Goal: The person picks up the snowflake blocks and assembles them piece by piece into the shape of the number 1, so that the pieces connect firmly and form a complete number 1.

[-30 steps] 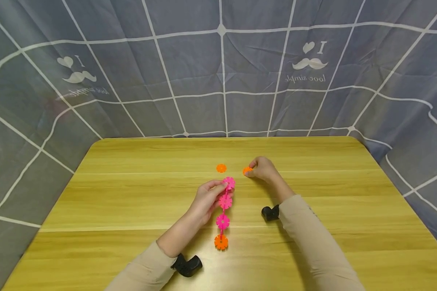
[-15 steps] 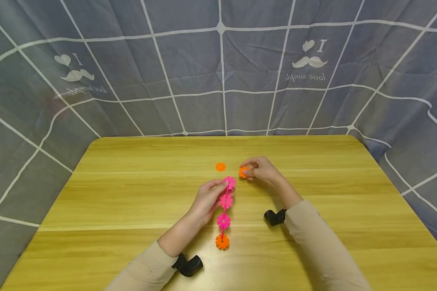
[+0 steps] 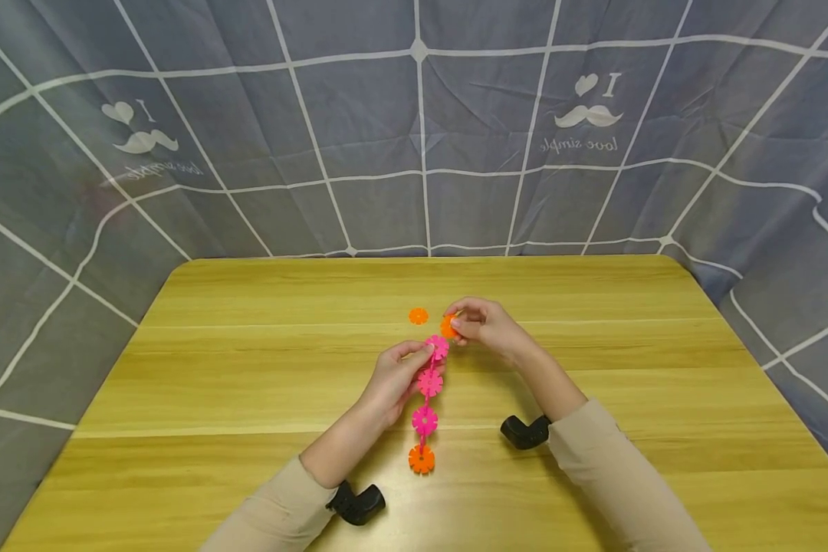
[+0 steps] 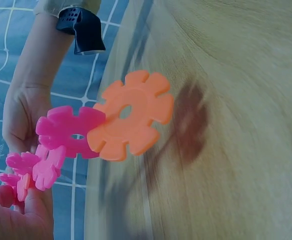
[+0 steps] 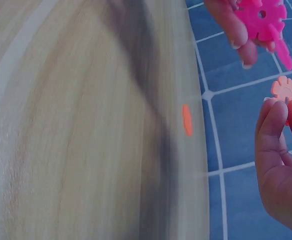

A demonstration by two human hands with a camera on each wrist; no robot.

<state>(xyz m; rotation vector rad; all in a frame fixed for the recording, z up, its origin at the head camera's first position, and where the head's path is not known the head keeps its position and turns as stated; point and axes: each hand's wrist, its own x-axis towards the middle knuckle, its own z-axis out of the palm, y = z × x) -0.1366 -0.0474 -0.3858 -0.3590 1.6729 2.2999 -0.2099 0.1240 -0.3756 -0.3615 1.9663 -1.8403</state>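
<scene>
My left hand (image 3: 389, 382) pinches the far end of a chain of notched plastic snowflake discs between thumb and fingers. Pink discs (image 3: 430, 382) make up most of it, and an orange disc (image 3: 421, 459) forms the near end. The left wrist view shows that end disc (image 4: 151, 107) above the wood, casting a shadow. In my right hand (image 3: 488, 328) a single orange disc (image 3: 448, 326) is pinched by its edge, close to the topmost pink disc. A small gap separates these two in the right wrist view, where the held orange disc (image 5: 284, 89) appears upright.
Another orange disc (image 3: 418, 316) lies flat on the wooden table (image 3: 262, 368), beyond both hands. Black wrist cameras (image 3: 359, 504) are worn on the sleeved forearms. A grey curtain (image 3: 359, 138) with white lines surrounds the table's back and sides.
My right hand has carried its orange disc leftward, up off the table and close to the chain's far end. The left hand and chain have barely shifted.
</scene>
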